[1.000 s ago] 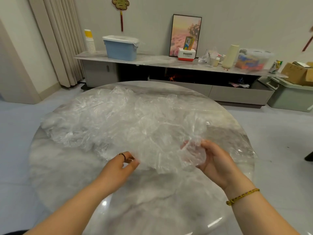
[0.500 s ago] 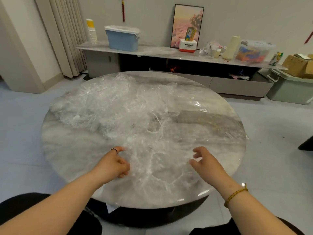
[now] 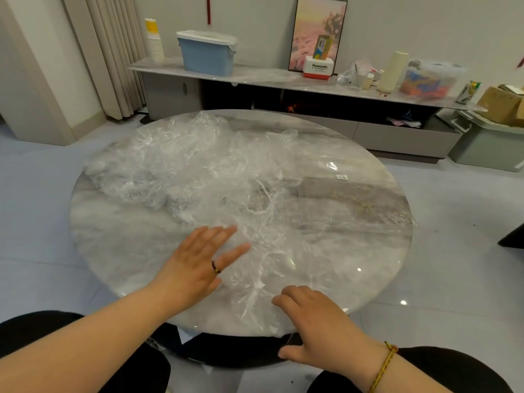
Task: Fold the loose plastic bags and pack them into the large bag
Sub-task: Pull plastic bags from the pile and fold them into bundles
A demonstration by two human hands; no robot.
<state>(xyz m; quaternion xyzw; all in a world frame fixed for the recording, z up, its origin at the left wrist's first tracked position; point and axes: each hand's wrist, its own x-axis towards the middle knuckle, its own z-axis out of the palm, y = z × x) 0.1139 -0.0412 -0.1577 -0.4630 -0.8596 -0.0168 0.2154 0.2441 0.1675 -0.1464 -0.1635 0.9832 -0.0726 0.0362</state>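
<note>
A clear plastic bag lies spread flat on the near part of the round marble table. My left hand lies flat on the bag's left side, fingers straight, a dark ring on one finger. My right hand rests on the bag's near right corner at the table's front edge, fingers bent over the rim. A crumpled heap of more clear bags covers the far left half of the table. I cannot tell which one is the large bag.
A small white label lies on the table's far right. Behind stands a long low cabinet with a blue bin, paper cups, a picture and boxes. A grey crate sits on the floor at right.
Both hands let go of the lifted bag and laid it down; the left hand went from curled to flat on it, the right hand moved to the near edge.
</note>
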